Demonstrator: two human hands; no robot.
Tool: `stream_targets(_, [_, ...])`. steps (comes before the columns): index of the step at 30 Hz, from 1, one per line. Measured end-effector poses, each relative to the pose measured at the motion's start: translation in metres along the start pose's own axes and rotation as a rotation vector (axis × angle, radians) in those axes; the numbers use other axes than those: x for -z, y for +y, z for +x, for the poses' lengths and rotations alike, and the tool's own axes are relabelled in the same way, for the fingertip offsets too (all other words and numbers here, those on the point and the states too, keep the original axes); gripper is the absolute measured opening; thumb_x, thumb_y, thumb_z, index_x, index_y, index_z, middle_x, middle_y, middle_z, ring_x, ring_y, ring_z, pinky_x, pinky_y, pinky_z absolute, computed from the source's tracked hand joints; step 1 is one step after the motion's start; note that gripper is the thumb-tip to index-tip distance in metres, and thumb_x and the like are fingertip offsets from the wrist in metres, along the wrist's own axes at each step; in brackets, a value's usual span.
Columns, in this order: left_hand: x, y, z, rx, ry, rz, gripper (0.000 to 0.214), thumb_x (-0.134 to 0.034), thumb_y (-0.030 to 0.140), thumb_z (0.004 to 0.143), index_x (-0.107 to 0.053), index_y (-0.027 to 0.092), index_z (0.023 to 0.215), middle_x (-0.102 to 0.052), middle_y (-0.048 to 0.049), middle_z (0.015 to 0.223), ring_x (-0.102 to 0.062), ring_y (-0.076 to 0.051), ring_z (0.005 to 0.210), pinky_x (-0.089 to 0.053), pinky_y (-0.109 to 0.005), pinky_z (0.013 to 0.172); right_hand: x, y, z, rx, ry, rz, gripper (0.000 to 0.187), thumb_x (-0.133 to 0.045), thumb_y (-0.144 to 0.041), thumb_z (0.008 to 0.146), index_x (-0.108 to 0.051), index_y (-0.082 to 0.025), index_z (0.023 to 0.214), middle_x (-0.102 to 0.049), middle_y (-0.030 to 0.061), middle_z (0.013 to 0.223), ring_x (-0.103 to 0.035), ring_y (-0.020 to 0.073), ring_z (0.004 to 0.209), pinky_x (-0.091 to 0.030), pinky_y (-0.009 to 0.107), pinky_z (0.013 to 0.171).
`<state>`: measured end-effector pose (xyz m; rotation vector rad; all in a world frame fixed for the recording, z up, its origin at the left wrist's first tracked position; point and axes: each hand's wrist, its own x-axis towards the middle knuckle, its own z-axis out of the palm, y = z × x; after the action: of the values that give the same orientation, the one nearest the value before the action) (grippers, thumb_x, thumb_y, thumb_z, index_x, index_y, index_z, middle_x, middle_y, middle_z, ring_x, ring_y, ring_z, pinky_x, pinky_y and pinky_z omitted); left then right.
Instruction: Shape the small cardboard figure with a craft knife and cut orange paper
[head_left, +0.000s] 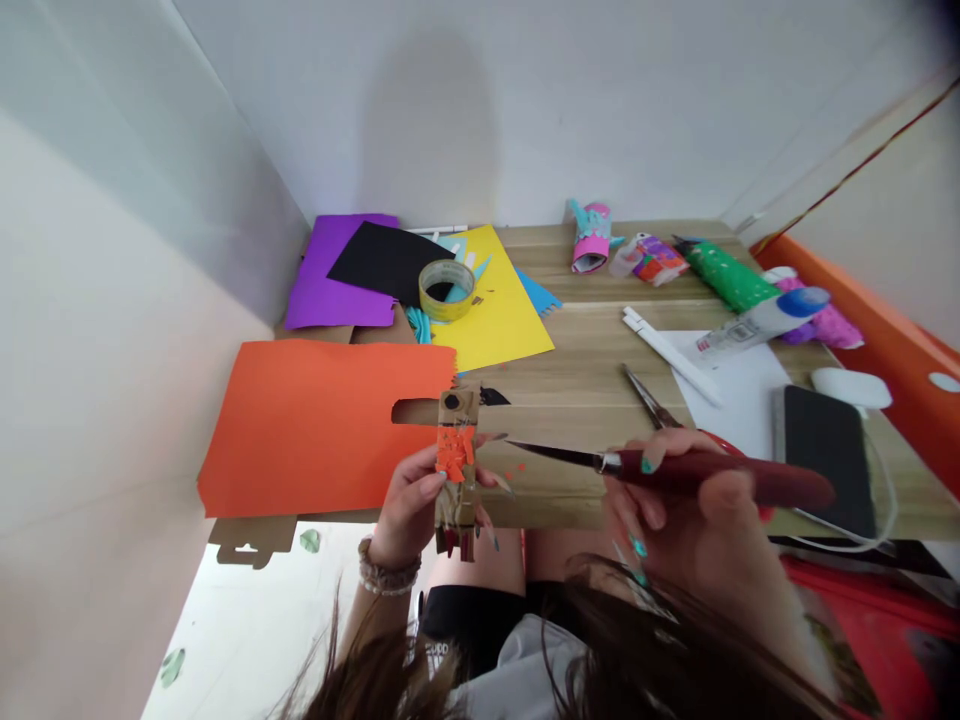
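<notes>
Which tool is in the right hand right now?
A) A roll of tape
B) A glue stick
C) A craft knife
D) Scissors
C: the right hand grips a craft knife by its dark red handle, with the blade pointing toward the cardboard strip.

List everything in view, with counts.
Orange paper sheet: 1, orange, table's left end
Purple paper sheet: 1, purple, back left
Black paper sheet: 1, black, on purple
Yellow paper sheet: 1, yellow, back centre
Tape roll: 1, yellowish, on black
Paper tube craft: 1, pink and blue, back
Glue tube: 1, white, blue cap, right
Scissors: 1, metal blades, centre
Phone: 1, black, right
Wooden table: 1, light wood, under all these
Cardboard strip: 1, brown, orange scraps, in left hand
Craft knife: 1, dark red handle, in right hand
Left hand: 1, front left
Right hand: 1, front right
</notes>
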<state>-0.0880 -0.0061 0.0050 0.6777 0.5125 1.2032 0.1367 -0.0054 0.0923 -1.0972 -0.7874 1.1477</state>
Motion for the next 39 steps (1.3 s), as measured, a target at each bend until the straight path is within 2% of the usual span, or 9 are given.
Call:
stream_targets(2, [0.001,0.0,0.0,0.003,0.001,0.003,0.046,-0.078,0.046,0.093,-0.081,0.014,0.127,-0.084,-0.0105,0.095,-0.075,-0.018,0.058,-0.063,-0.027,0.052,-0.001,0.001,0.002,-0.048,0.094,0.058,0.034,-0.095,-0.054,0.07,-0.078,-0.026,0.077,-0.05,-0.0066,0.053,-0.044,0.0093,0.042,-0.044,0.022,0.039])
stream_targets(4, [0.002,-0.001,-0.001,-0.017,0.042,0.01,0.047,-0.079,0.048,0.092,-0.081,0.013,0.122,-0.082,-0.0097,0.091,-0.072,-0.016,0.057,-0.059,-0.025,0.051,0.0,0.003,0.006,-0.049,0.167,0.061,0.031,-0.095,-0.048,0.07,-0.079,-0.024,0.082,-0.061,-0.0046,0.061,-0.05,0.0107,0.044,-0.046,0.023,0.038])
stream_targets(8, [0.005,-0.003,-0.002,-0.085,0.133,0.021,0.041,-0.077,0.049,0.092,-0.082,0.013,0.111,-0.079,-0.0071,0.086,-0.066,-0.012,0.053,-0.054,-0.022,0.051,0.005,0.013,0.022,0.09,0.208,-0.117,0.025,-0.092,-0.04,0.079,-0.078,-0.023,0.092,-0.069,-0.0041,0.068,-0.059,0.0122,0.051,-0.053,0.025,0.049])
stream_targets(15, [0.003,-0.003,-0.002,-0.073,0.074,0.037,0.045,-0.071,0.052,0.095,-0.081,0.015,0.118,-0.079,-0.0079,0.087,-0.068,-0.017,0.06,-0.057,-0.029,0.059,-0.005,0.044,0.07,0.28,0.077,-0.526,0.019,-0.084,-0.037,0.085,-0.074,-0.022,0.092,-0.077,0.002,0.08,-0.065,0.0175,0.061,-0.054,0.032,0.06])
stream_targets(18, [0.002,-0.003,-0.003,-0.086,0.103,0.03,0.04,-0.072,0.05,0.095,-0.081,0.016,0.114,-0.078,-0.006,0.085,-0.065,-0.014,0.057,-0.054,-0.024,0.056,-0.01,0.057,0.088,0.27,0.001,-0.566,0.017,-0.081,-0.035,0.084,-0.071,-0.024,0.092,-0.077,0.0031,0.083,-0.068,0.0221,0.065,-0.054,0.036,0.06])
stream_targets(22, [0.002,-0.003,-0.003,-0.083,0.146,0.022,0.037,-0.076,0.048,0.092,-0.082,0.016,0.109,-0.079,-0.0059,0.089,-0.065,-0.012,0.054,-0.053,-0.024,0.053,-0.01,0.067,0.096,0.339,-0.02,-0.588,0.016,-0.079,-0.035,0.083,-0.07,-0.025,0.092,-0.075,0.0016,0.082,-0.069,0.0232,0.069,-0.055,0.036,0.063])
stream_targets(28, [0.002,-0.002,-0.004,-0.054,0.154,0.018,0.044,-0.078,0.051,0.09,-0.081,0.013,0.112,-0.078,-0.0064,0.084,-0.066,-0.014,0.053,-0.054,-0.026,0.053,-0.008,0.068,0.095,0.375,-0.031,-0.623,0.012,-0.076,-0.033,0.082,-0.07,-0.026,0.089,-0.074,0.0012,0.081,-0.07,0.0237,0.072,-0.055,0.036,0.067])
stream_targets(31, [0.003,-0.002,-0.004,-0.041,0.104,-0.013,0.044,-0.077,0.05,0.091,-0.081,0.015,0.118,-0.078,-0.0056,0.087,-0.065,-0.013,0.051,-0.05,-0.023,0.044,-0.01,0.067,0.094,0.363,-0.038,-0.637,0.012,-0.075,-0.032,0.081,-0.069,-0.026,0.089,-0.074,0.002,0.083,-0.07,0.0244,0.073,-0.055,0.036,0.066])
stream_targets(39, [0.003,-0.002,-0.003,-0.027,0.087,-0.019,0.044,-0.078,0.052,0.09,-0.081,0.015,0.114,-0.076,-0.0058,0.085,-0.064,-0.014,0.051,-0.048,-0.022,0.041,-0.028,0.048,0.104,0.302,-0.132,-0.713,0.011,-0.073,-0.03,0.078,-0.065,-0.026,0.084,-0.071,0.0,0.073,-0.059,0.0191,0.058,-0.048,0.034,0.059])
